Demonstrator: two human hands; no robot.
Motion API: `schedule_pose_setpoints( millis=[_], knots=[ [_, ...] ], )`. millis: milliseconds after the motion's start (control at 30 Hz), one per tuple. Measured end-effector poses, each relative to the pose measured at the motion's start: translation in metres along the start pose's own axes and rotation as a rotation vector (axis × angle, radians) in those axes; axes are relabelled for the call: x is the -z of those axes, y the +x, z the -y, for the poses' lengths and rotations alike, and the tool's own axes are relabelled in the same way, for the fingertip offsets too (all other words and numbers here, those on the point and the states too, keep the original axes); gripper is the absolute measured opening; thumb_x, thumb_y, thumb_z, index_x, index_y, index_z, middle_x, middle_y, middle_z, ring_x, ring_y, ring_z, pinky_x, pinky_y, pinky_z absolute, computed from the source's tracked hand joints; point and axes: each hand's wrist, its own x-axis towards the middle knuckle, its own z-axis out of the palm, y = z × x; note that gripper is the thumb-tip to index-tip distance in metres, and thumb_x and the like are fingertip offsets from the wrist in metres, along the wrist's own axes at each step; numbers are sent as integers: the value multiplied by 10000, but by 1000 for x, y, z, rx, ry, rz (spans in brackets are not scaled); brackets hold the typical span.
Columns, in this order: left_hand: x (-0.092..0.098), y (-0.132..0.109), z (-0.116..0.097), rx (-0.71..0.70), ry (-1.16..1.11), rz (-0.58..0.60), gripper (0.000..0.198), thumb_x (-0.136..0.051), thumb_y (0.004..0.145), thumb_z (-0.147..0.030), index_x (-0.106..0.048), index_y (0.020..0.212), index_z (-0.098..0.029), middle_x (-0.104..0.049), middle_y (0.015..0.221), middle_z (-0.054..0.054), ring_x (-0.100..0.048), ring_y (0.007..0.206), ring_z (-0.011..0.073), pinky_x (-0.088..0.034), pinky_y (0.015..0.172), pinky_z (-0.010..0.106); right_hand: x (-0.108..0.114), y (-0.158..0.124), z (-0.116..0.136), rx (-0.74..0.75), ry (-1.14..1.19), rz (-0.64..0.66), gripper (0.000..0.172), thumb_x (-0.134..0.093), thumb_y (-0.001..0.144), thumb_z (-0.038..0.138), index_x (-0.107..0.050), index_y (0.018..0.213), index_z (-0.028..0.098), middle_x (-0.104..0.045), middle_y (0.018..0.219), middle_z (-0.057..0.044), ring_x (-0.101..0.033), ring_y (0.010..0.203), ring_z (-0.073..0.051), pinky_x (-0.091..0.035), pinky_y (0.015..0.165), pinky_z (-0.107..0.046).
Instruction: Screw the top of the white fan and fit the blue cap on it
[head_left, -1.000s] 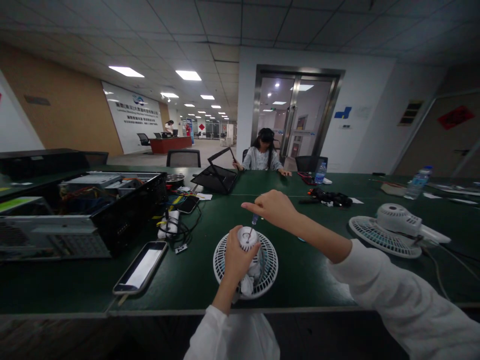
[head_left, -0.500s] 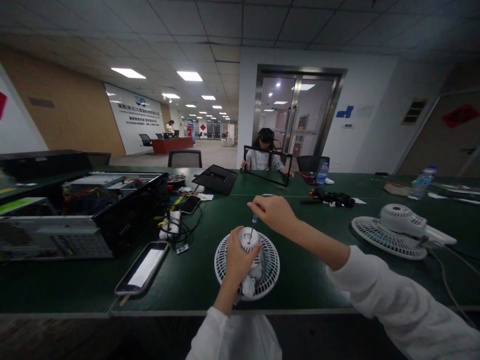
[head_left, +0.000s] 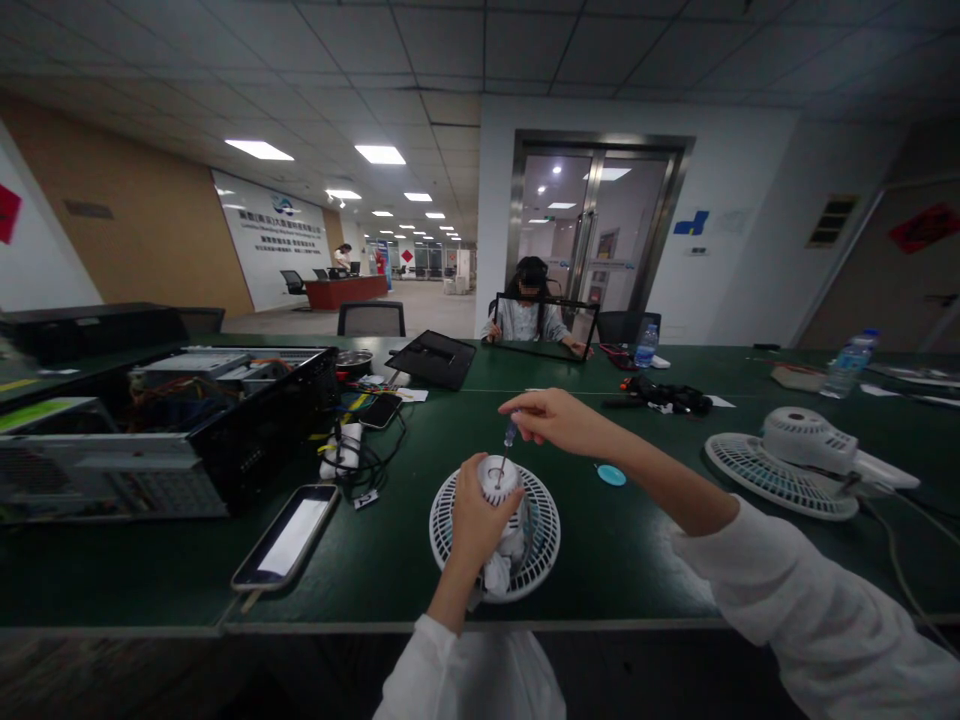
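Note:
A white electric fan (head_left: 541, 560) lies grille down on the green table in front of me, its motor housing pointing up. My left hand (head_left: 480, 515) is wrapped round the side of that housing. Above it, my right hand (head_left: 551, 420) grips the handle of a small screwdriver (head_left: 510, 432), index finger stretched over the top of the handle. The screwdriver stands slightly tilted, with its tip at the top of the housing. My fingers partly hide the handle.
A second white fan (head_left: 799, 440) lies at the right. An opened computer case (head_left: 150, 470) and a phone (head_left: 286, 538) are on the left. A blue disc (head_left: 611, 475) sits beyond my right forearm. Across the table, a person holds a black frame (head_left: 547, 355).
My right hand has changed its grip on the screwdriver, index finger now extended, and the forearm has lowered slightly, uncovering the blue disc. The person opposite has shifted the black frame.

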Motion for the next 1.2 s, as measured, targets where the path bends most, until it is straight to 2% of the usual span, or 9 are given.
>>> schedule_pose_setpoints(
  millis=[133,367,567,700,867,967,1033,1133,1200],
  knots=[
    [-1,1,2,-9,-9,2,517,-674,681,-292,-453,1135,-182,-532,1129,82,-506,1103,248,-382,982,429,1,-1,-2,78,-178,-92,194,-543,839,233,-706,872,133,-623,676,-21,-520,592,-106,-330,548,-225],
    [-1,1,0,-7,7,5,530,-678,677,-291,-453,1142,-171,-532,1130,87,-510,1098,244,-388,977,422,-7,-2,-1,166,-383,-202,275,-590,821,297,-612,604,130,-535,595,-3,-410,546,-92,-257,539,-238],
    [0,0,0,-1,10,8,532,-678,678,-310,-453,1142,-180,-531,1133,82,-507,1101,245,-388,975,419,-13,-3,-4,228,-288,-246,92,-585,774,155,-641,703,137,-586,646,-2,-476,586,-94,-304,577,-215],
    [1,1,-2,6,-6,7,526,-672,680,-304,-452,1143,-187,-526,1134,76,-504,1103,246,-382,981,425,-13,-4,-3,209,-243,-247,86,-607,794,214,-647,834,149,-547,606,30,-460,546,-85,-290,551,-208],
    [1,0,-3,12,-2,10,531,-675,678,-305,-451,1144,-185,-527,1136,79,-503,1104,250,-383,978,433,-11,-4,-2,243,-154,-146,192,-579,839,294,-652,733,152,-537,581,31,-454,538,-80,-305,553,-214],
    [1,0,-2,8,2,9,528,-671,687,-313,-449,1148,-183,-528,1144,84,-504,1106,247,-386,972,426,-8,-5,-3,204,-75,-96,124,-561,819,201,-668,822,138,-564,618,17,-484,559,-88,-346,558,-214],
    [1,0,-2,5,-2,10,524,-670,688,-313,-452,1146,-183,-531,1140,83,-507,1102,243,-387,971,417,-5,-6,-3,176,-27,-51,144,-553,794,151,-664,882,126,-573,635,12,-498,562,-90,-371,558,-213],
    [1,1,-2,15,-8,17,529,-673,683,-309,-450,1147,-185,-526,1144,81,-502,1105,244,-382,973,421,-2,-6,-5,135,64,32,163,-544,805,190,-646,910,119,-582,628,10,-513,531,-90,-393,543,-218],
    [1,1,-2,24,-3,26,536,-670,686,-310,-443,1152,-175,-523,1146,87,-499,1101,246,-382,971,429,-2,-6,-5,118,84,38,169,-548,819,255,-634,879,123,-584,615,10,-518,517,-93,-392,535,-221]
  ],
)
